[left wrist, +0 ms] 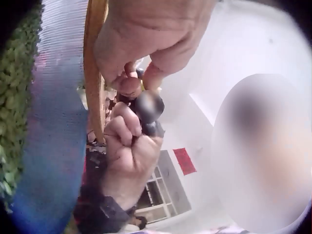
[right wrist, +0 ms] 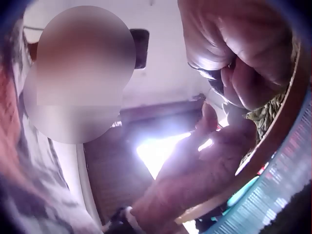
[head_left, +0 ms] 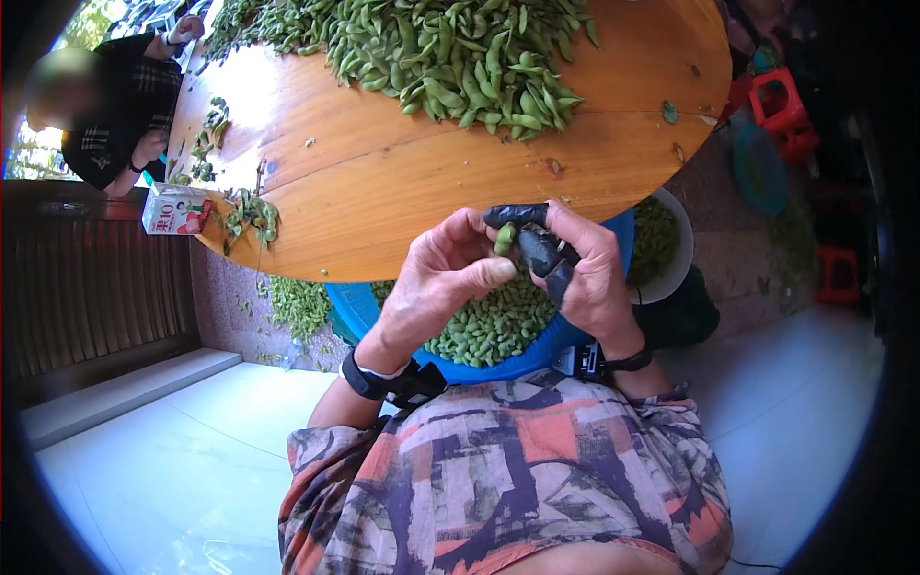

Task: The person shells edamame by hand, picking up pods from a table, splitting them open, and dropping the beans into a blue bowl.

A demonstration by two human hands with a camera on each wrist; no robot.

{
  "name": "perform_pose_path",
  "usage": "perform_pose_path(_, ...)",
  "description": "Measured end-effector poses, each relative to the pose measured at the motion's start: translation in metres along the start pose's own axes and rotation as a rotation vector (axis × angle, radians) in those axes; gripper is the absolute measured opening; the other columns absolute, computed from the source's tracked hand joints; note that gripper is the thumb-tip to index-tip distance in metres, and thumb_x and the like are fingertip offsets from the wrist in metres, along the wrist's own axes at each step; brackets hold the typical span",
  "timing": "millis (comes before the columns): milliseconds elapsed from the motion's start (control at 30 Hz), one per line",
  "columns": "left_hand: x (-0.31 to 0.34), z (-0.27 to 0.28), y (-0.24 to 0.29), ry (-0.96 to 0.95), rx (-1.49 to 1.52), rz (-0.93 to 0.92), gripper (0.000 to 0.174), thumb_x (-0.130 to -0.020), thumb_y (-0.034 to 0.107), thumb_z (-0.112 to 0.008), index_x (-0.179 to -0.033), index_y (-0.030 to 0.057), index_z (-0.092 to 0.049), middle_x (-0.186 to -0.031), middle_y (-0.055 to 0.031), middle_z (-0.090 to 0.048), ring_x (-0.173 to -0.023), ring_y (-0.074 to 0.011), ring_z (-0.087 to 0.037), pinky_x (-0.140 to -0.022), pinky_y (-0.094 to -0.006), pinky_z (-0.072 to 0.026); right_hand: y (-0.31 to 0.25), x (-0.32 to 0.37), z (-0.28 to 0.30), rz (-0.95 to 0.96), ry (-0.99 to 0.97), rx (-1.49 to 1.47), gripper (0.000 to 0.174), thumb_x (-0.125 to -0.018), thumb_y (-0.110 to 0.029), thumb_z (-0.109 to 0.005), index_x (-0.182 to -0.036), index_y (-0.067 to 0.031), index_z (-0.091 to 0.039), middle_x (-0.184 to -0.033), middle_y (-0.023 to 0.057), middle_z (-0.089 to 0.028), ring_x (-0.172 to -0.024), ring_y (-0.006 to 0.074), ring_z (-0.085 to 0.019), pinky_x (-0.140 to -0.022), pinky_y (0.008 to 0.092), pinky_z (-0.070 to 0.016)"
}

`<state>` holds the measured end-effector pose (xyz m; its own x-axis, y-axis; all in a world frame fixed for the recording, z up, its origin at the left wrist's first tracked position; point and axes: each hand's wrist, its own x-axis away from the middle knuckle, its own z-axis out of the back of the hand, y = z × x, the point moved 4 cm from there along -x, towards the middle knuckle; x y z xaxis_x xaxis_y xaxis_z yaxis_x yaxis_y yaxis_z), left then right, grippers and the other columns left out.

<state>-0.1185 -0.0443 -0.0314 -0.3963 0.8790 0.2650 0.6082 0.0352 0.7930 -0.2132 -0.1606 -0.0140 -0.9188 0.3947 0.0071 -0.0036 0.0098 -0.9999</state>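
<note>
A green soybean pod [head_left: 505, 239] is held up over the near edge of the table, between both hands. My left hand [head_left: 433, 283] pinches it with thumb and forefinger. From the other side my right hand [head_left: 586, 273] grips it, its thumb and forefinger wrapped in black coverings. In the left wrist view the left hand [left wrist: 151, 39] comes down from above and meets the curled right hand [left wrist: 129, 141]; their fingers mostly hide the pod. Below the hands, a blue basket [head_left: 565, 350] contains many shelled green beans [head_left: 489, 331].
A heap of pods [head_left: 460, 57] covers the far part of the wooden table [head_left: 383, 182]. A drink carton [head_left: 177, 211] and leafy scraps [head_left: 251, 218] lie at its left edge. Another person [head_left: 120, 115] sits there. A white bowl [head_left: 682, 240] stands right of the basket, red stools [head_left: 781, 105] farther off.
</note>
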Motion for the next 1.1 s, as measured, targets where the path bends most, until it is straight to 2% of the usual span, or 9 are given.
perform_pose_path(100,0.001,0.003,-0.007,0.055,-0.074,-0.138,0.014,-0.091,0.003,-0.064,-0.103,0.0032,-0.057,-0.09,0.0001,-0.062,-0.068,-0.0049,-0.054,-0.057,-0.0185,-0.0436,-0.002,0.006,-0.007,0.12,0.085,0.144,0.034,-0.073,0.004,-0.052,-0.106,0.002,-0.062,-0.083,0.0143,-0.056,-0.074,0.0256,-0.058,-0.069,0.029,-0.0457)
perform_pose_path(333,0.004,0.003,-0.009,0.148,-0.415,-0.259,0.009,-0.098,0.011,-0.055,-0.096,0.0021,-0.056,-0.07,-0.0006,-0.06,-0.06,-0.0028,-0.053,-0.051,-0.0189,-0.0408,-0.002,0.009,-0.01,0.247,0.199,0.295,0.026,-0.079,0.001,-0.053,-0.103,0.0015,-0.062,-0.078,0.0094,-0.055,-0.066,0.0201,-0.056,-0.06,0.0294,-0.0448)
perform_pose_path(400,0.006,0.007,-0.003,0.148,-0.51,-0.267,0.013,-0.1,0.012,-0.052,-0.093,0.0017,-0.056,-0.065,-0.0009,-0.059,-0.055,-0.003,-0.051,-0.047,-0.0194,-0.0392,0.009,0.008,-0.006,0.018,0.077,-0.043,0.021,-0.084,-0.004,-0.053,-0.102,0.0005,-0.063,-0.07,0.0006,-0.052,-0.06,0.0115,-0.053,-0.056,0.0256,-0.0427)
perform_pose_path(500,0.005,0.014,0.004,0.043,-0.389,-0.032,0.022,-0.102,0.017,-0.048,-0.09,0.0006,-0.056,-0.067,-0.0045,-0.061,-0.048,-0.007,-0.051,-0.041,-0.0211,-0.0376,0.031,0.006,-0.001,-0.244,-0.076,-0.527,0.018,-0.086,-0.009,-0.054,-0.1,-0.0005,-0.063,-0.066,-0.0059,-0.049,-0.059,0.006,-0.05,-0.054,0.0221,-0.041)
perform_pose_path(633,0.003,0.02,0.006,-0.064,-0.198,0.089,0.022,-0.102,0.018,-0.049,-0.098,-0.0017,-0.059,-0.08,-0.0092,-0.065,-0.055,-0.0107,-0.058,-0.045,-0.0226,-0.0441,0.035,0.006,-0.003,-0.285,-0.111,-0.662,0.016,-0.083,-0.005,-0.057,-0.097,0.0,-0.063,-0.065,-0.0077,-0.048,-0.059,0.0058,-0.05,-0.055,0.0214,-0.0421)
perform_pose_path(700,0.004,0.015,0.004,0.019,-0.126,0.104,0.022,-0.101,0.019,-0.05,-0.1,-0.0015,-0.059,-0.082,-0.0084,-0.065,-0.058,-0.0104,-0.059,-0.047,-0.0226,-0.0451,0.019,0.007,-0.002,-0.051,0.045,-0.072,0.016,-0.08,-0.002,-0.059,-0.095,0.0011,-0.061,-0.067,-0.0012,-0.051,-0.06,0.0133,-0.054,-0.057,0.0263,-0.0441)
perform_pose_path(733,0.005,0.013,0.002,0.099,-0.053,0.119,0.023,-0.101,0.019,-0.05,-0.103,-0.0013,-0.06,-0.085,-0.0077,-0.065,-0.062,-0.01,-0.059,-0.049,-0.0225,-0.0461,0.019,0.006,-0.006,-0.052,0.045,-0.072,0.016,-0.08,-0.002,-0.059,-0.095,0.0011,-0.061,-0.067,-0.0012,-0.051,-0.06,0.0133,-0.054,-0.057,0.0263,-0.0441)
perform_pose_path(833,0.008,0.006,-0.001,0.147,0.003,0.057,0.019,-0.1,0.015,-0.05,-0.104,-0.0005,-0.061,-0.084,-0.006,-0.064,-0.063,-0.0098,-0.055,-0.049,-0.0216,-0.0402,0.015,0.009,-0.009,0.207,0.215,0.3,0.024,-0.073,0.003,-0.056,-0.097,0.0027,-0.061,-0.081,0.0178,-0.05,-0.073,0.0358,-0.056,-0.063,0.0375,-0.0467)
perform_pose_path(1100,0.012,0.013,-0.012,0.111,0.123,-0.082,0.019,-0.095,0.009,-0.053,-0.108,-0.0014,-0.061,-0.082,-0.0034,-0.06,-0.064,-0.0094,-0.052,-0.053,-0.0218,-0.038,0.002,0.019,-0.025,0.468,0.298,0.518,0.03,-0.071,0.005,-0.056,-0.101,0.0023,-0.061,-0.084,0.0173,-0.05,-0.073,0.0381,-0.056,-0.064,0.0395,-0.0485)
